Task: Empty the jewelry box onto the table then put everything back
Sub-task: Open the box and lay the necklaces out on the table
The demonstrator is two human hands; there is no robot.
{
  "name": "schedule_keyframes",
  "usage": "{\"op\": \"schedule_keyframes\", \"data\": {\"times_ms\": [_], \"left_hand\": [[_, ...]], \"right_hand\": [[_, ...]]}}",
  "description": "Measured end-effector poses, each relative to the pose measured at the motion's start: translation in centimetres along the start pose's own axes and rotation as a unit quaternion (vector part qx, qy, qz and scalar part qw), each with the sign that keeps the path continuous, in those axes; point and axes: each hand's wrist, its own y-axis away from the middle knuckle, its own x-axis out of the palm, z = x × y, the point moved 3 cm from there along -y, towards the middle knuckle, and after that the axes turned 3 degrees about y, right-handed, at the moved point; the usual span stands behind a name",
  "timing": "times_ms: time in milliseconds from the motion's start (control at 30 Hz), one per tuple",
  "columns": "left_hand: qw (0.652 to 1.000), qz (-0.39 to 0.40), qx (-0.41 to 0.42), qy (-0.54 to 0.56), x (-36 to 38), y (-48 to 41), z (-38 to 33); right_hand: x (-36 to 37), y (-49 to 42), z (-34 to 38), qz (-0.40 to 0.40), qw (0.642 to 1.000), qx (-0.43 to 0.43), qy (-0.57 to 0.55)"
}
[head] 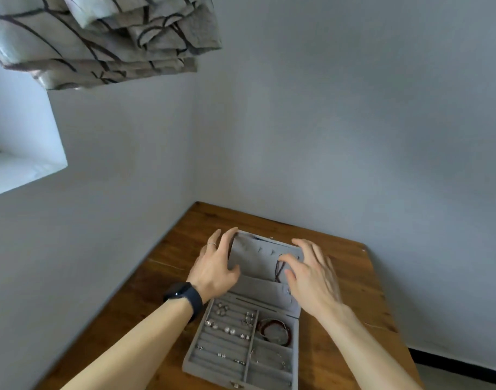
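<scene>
Both hands are up at the far end of the jewelry box point(201, 358), which sits open on the bench point(162, 277) with its long side running away from me. The lid point(258, 254) stands up at the back.

My left hand point(216, 266) has the lid's left edge: fingers curled over the top corner, thumb on the inside face. My right hand point(311, 274) is spread wide and relaxed by the lid's right side, holding nothing as far as I can see. It's blurry, so I can't tell if the fingers actually touch the lid.

Nothing's out on the bench yet, so I'd say the emptying part hasn't really begun.

The thing that matters for the next move is that nearly everything lies back toward me from my fingers, down in the tray under my wrists. The small earrings and rings point(227, 330) are in the slotted rows on the left, under my left wrist. The red bracelet point(273, 322) is in a right-hand compartment, under my right forearm. The only piece right at my fingertips is the dark necklace point(279, 270) hanging inside the lid, just beside my right thumb.

My guess is the free right hand goes first, and the necklace is the closest grab. For the tray stuff I'd have to pull back toward myself.
</scene>
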Motion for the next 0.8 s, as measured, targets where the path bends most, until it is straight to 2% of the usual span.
{"op": "schedule_keyframes", "data": {"times_ms": [100,200,267,500,567,700,800], "left_hand": [[0.997,0.017,-0.007,0.079,-0.1,-2.4,0.6],[0.988,0.047,-0.025,0.148,0.2,-3.7,1.3],[0.984,0.059,-0.033,0.164,0.5,-3.9,1.8],[0.983,0.042,-0.028,0.179,0.3,-3.5,2.6],[0.983,0.04,-0.027,0.178,0.3,-3.2,2.7],[0.984,0.04,-0.027,0.17,0.1,-3.0,2.4],[0.986,0.042,-0.027,0.157,-0.2,-2.8,1.7]], "right_hand": [[0.9,-1.8,0.0,0.005,0.999,-0.043,0.017],[2.1,-2.8,0.1,0.047,0.996,-0.065,0.039],[2.6,-3.2,0.0,0.062,0.994,-0.065,0.056],[2.2,-3.9,0.3,0.034,0.989,-0.099,0.104],[1.3,-4.1,-0.1,0.01,0.994,-0.091,0.057],[-1.1,-4.3,-0.8,-0.026,0.99,-0.013,-0.136],[-3.3,-4.2,-0.3,-0.072,0.979,-0.009,-0.193]]}}
